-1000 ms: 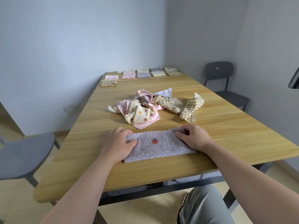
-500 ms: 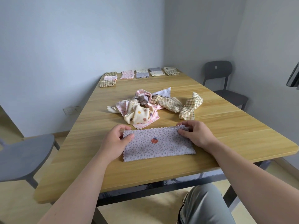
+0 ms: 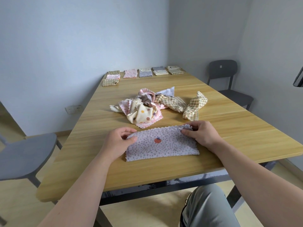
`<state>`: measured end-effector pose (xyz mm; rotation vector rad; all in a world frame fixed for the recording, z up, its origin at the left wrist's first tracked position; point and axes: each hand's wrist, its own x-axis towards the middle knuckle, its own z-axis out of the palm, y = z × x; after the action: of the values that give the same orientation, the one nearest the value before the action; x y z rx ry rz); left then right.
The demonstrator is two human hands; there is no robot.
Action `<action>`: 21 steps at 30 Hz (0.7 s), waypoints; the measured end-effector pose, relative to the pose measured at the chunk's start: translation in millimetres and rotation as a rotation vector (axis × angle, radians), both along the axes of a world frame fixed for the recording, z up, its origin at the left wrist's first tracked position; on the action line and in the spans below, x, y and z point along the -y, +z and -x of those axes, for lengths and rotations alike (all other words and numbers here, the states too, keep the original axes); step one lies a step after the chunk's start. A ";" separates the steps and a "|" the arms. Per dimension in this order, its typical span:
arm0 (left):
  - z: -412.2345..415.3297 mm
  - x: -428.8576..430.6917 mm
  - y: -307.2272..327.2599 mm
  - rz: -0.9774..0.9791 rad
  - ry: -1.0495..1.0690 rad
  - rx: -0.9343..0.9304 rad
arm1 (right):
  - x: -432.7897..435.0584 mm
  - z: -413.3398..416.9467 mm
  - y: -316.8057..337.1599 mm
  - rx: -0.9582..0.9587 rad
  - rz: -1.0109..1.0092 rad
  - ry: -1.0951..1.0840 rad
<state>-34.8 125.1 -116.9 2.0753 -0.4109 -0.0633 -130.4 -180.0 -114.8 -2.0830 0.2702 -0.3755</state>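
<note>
Cloth [image 3: 161, 145] — far corners between hands' [image 3: 157, 138] fingertips

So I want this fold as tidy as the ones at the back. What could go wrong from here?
The lilac spotted cloth with a strawberry patch is pinched only at its far corners by the left hand and right hand; its middle may sag, skewing the fold. The crumpled cloth pile sits close behind and could snag.

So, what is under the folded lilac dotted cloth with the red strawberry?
The cloth lies on the light wooden table, whose wood shows all round it. The left hand and right hand pinch its far corners. Anything between cloth and table is covered.
</note>
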 end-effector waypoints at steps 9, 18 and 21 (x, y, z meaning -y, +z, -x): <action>0.0 -1.1 -2.0 0.056 0.047 0.019 | 1.4 -0.6 -4.1 0.016 -0.025 -0.010; 1.1 -3.1 0.3 0.065 0.010 0.020 | 0.3 0.5 -1.8 0.004 -0.003 0.007; 0.4 -3.1 -0.2 0.071 0.013 0.029 | 2.4 -1.8 -4.1 0.023 -0.007 0.014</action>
<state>-35.2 128.2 -117.1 2.0107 -0.4116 -0.0107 -128.6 -182.4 -118.9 -2.0716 0.2422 -0.3896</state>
